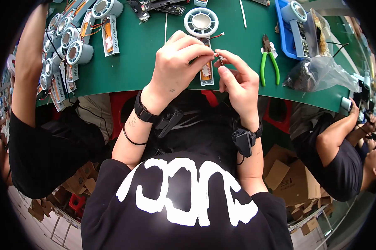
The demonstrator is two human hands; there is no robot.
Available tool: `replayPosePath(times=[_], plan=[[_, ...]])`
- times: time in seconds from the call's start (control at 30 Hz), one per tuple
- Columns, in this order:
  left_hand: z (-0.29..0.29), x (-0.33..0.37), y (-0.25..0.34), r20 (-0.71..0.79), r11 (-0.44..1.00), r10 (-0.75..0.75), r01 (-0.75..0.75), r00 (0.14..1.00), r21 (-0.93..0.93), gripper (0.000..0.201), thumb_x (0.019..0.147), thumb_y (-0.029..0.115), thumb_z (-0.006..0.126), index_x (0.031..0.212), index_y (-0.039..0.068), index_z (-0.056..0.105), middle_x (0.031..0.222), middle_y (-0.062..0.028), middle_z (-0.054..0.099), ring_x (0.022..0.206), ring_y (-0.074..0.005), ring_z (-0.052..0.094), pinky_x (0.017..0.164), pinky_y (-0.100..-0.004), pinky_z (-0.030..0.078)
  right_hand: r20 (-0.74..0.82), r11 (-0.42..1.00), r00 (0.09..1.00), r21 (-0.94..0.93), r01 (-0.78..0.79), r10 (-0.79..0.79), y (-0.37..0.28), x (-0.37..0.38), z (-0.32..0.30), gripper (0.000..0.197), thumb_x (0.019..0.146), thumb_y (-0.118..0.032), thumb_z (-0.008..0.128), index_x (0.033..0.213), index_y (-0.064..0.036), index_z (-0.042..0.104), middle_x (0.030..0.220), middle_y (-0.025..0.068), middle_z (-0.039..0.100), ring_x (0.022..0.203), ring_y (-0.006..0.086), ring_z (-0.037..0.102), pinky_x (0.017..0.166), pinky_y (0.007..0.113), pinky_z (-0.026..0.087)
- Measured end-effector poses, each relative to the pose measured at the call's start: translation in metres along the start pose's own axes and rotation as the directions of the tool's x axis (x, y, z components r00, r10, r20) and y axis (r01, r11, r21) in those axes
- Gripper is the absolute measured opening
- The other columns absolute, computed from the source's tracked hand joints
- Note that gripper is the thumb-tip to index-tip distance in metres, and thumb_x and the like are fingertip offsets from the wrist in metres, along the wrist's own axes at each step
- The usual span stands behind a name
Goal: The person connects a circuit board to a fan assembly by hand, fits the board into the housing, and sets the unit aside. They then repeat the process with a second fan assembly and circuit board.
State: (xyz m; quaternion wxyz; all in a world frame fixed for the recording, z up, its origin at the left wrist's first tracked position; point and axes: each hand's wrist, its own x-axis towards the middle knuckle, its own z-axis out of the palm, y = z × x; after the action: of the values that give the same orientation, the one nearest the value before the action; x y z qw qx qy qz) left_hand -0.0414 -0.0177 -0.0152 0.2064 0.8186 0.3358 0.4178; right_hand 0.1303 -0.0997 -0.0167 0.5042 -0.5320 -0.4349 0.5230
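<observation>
Pinches a thin piece (220,60) between thumb and forefinger of the right hand (238,79), nearly closed, with only a sliver of gap, filled by it. Presses thumb and forefinger of the left hand (177,60) together at its upper end; cannot tell exactly how much of it to count as held there. Holds it in front of the body, over the handle of the fan (201,23), long axis steep, slanting from upper left to lower right.

Has the fan lying on the green table (133,58), partly covered by the fingers. Points it with round head away from the body and handle toward the near edge, long axis running almost straight out from the person, veering slightly right at the near end. Shows an orange cell (204,77) in the handle and, beside the neck, a white plug (222,34) on a red wire, pointing right.

Has pliers (275,68) right of the right hand, well apart from it, green grips toward the body, jaws away. Shows farther right a blue tray (283,37) with another fan in it, and a plastic bag (327,77) nearer the edge. Shows at left a heap of fans (69,46), jumbled at many angles
</observation>
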Motion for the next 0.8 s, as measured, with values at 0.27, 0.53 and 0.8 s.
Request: replayPosePath(times=[0.27, 0.53, 0.8], plan=[[0.000, 0.002, -0.010, 0.036, 0.988, -0.076, 0.081, 0.996, -0.134, 0.019, 0.074, 0.002, 0.085, 0.091, 0.005, 0.078, 0.083, -0.0050, 0.073, 0.079, -0.0184, 0.068, 0.064, -0.0281, 0.056, 0.115, 0.974, 0.988, -0.190, 0.120, -0.099, 0.002, 0.012, -0.015, 0.034, 0.097, 0.002, 0.059, 0.130, 0.0014, 0.066, 0.103, 0.0065, 0.066, 0.060, 0.0050, 0.052, 0.052, 0.019, 0.040], [-0.003, 0.005, -0.015, 0.089, 0.993, 0.005, 0.006, 0.996, -0.118, 0.013, 0.074, 0.006, 0.083, 0.086, 0.006, 0.078, 0.085, -0.0034, 0.073, 0.085, -0.0198, 0.069, 0.071, -0.0293, 0.059, 0.162, 0.952, 0.978, -0.256, 0.170, -0.131, 0.001, 0.012, -0.013, 0.035, 0.096, 0.003, 0.058, 0.130, 0.0028, 0.066, 0.101, 0.0056, 0.065, 0.060, 0.0052, 0.052, 0.051, 0.020, 0.039], [-0.004, 0.002, 0.000, -0.065, 0.996, -0.026, 0.020, 0.998, -0.091, 0.027, 0.073, 0.007, 0.085, 0.099, 0.006, 0.077, 0.089, -0.0028, 0.070, 0.083, -0.0202, 0.068, 0.070, -0.0310, 0.058, 0.023, 0.999, 0.999, 0.041, -0.033, 0.032, -0.002, 0.004, -0.006, 0.034, 0.098, 0.001, 0.060, 0.131, 0.0017, 0.067, 0.102, 0.0071, 0.072, 0.062, 0.0061, 0.058, 0.051, 0.019, 0.038]])
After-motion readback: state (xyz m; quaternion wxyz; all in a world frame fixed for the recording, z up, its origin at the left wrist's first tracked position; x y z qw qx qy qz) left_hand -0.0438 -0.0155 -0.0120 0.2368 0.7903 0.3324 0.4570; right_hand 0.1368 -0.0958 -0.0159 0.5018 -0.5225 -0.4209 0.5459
